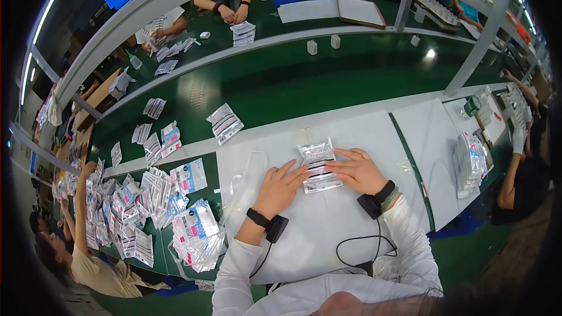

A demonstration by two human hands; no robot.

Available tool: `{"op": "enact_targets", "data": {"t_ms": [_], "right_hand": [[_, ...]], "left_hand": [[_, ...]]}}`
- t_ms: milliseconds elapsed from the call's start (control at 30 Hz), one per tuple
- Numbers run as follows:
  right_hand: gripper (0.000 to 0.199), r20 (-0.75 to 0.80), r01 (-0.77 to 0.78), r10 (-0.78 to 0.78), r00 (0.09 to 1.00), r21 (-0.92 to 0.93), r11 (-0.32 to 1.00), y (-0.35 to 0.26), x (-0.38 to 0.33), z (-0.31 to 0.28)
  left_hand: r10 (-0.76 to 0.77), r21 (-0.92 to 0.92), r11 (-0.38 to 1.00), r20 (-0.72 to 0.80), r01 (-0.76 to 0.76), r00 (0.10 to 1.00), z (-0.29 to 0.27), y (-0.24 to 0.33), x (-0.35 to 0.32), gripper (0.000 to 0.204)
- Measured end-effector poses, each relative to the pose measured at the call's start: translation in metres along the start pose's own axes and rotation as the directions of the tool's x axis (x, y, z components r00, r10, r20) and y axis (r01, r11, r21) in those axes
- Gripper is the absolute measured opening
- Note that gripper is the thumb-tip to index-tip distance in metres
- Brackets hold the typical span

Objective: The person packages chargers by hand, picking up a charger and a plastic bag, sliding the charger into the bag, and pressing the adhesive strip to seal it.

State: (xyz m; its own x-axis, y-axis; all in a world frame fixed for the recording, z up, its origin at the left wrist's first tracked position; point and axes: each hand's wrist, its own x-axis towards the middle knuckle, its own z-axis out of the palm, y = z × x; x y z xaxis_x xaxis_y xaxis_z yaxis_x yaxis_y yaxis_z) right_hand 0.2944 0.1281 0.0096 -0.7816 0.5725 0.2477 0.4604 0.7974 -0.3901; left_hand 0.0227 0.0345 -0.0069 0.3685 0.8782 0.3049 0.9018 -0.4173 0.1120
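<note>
A small clear plastic pouch [318, 185] with dark printed stripes lies flat on the white worktop in front of me. My left hand [278, 190] rests its outstretched fingertips on the pouch's left side. My right hand [358, 171] lies over the right side, its fingers spread and extended. Neither hand grips the pouch; both press on it from above. What the pouch holds cannot be made out. Both wrists wear black bands with small dark boxes and cables.
Many similar pouches [132, 202] are heaped at left, with a stack [196, 237] nearer me. Another stack [469, 164] stands at right. A green conveyor belt [263, 85] runs beyond, carrying pouches and small white boxes. Metal frame bars cross above. Co-workers sit left, right and opposite.
</note>
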Motion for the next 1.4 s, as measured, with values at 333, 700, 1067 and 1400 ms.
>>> {"op": "enact_targets", "data": {"t_ms": [333, 700, 1067, 1400], "right_hand": [[0.029, -0.059, 0.043, -0.047, 0.997, -0.071, 0.997, -0.004, 0.001, -0.003], [0.019, -0.206, -0.082, 0.08, 0.975, 0.0, 0.997, -0.026, 0.008, 0.005], [0.018, -0.147, -0.106, 0.087, 0.985, -0.131, 0.986, -0.074, 0.022, 0.058], [0.016, -0.234, -0.296, 0.335, 0.913, 0.188, 0.937, -0.059, -0.03, 0.012]], "left_hand": [[0.004, 0.026, 1.0, 0.044, -0.005, 0.999, 0.003, -0.005, -0.005, 0.049], [0.021, -0.021, 1.0, 0.132, -0.018, 0.991, 0.002, -0.011, -0.011, 0.054], [0.006, -0.099, 0.995, 0.114, 0.005, 0.993, 0.005, -0.014, -0.009, 0.046], [-0.009, 0.008, 1.0, 0.086, 0.008, 0.996, 0.005, -0.009, -0.017, 0.048]]}}
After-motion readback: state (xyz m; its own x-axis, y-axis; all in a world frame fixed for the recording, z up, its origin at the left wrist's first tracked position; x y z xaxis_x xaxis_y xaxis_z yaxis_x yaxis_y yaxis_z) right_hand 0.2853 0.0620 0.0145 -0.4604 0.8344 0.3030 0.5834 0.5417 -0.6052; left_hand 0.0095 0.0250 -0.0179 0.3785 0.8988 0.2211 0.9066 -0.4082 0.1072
